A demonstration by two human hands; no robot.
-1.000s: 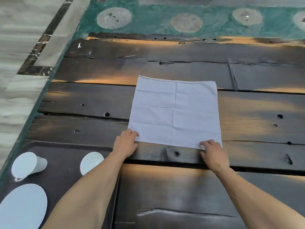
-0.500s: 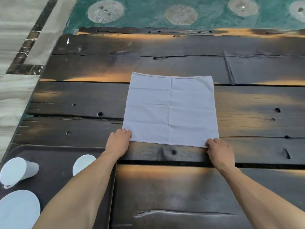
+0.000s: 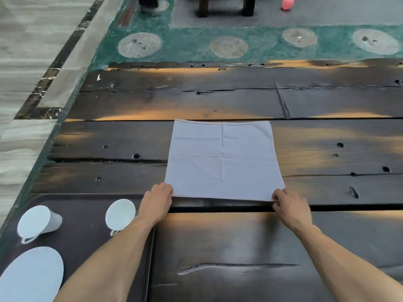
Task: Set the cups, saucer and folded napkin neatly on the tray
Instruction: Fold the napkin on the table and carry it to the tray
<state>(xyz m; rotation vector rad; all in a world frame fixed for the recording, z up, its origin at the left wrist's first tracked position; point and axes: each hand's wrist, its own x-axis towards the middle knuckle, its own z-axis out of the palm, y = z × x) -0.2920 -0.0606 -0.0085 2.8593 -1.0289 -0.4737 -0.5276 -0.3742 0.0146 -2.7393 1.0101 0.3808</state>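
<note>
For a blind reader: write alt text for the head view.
Left hand and right hand pinch the near corners of a white napkin spread flat on a dark wooden table. At left, a dark tray holds two cups and a saucer.

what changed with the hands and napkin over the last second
Little changed. The left hand and right hand went from resting flat at the near corners of the napkin to pinching them; the right corner now looks slightly lifted. The napkin itself stays spread flat on the wooden table. Both cups and the saucer stay put on the tray.
</note>
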